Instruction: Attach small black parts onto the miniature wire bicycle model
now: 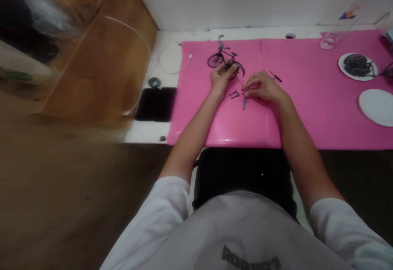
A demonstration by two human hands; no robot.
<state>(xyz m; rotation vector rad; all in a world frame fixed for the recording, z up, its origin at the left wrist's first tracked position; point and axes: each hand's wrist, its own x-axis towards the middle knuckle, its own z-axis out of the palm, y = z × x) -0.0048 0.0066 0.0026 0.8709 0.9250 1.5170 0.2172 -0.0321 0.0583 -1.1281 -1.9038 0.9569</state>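
A small black model bicycle stands over the pink mat with its front wheel to the left. Around its lower rear part, the fingers of my left hand are closed. My right hand is just right of it, fingers bent and close together above small grey parts; whether it pinches one is too small to tell. Below my left hand lie thin black pieces. Another slim black piece rests on the mat to the upper right of my right hand.
At the right are a white plate with black parts, a second white plate and a clear bottle. A black flat object, a round dark object and a white cable lie left of the pink mat.
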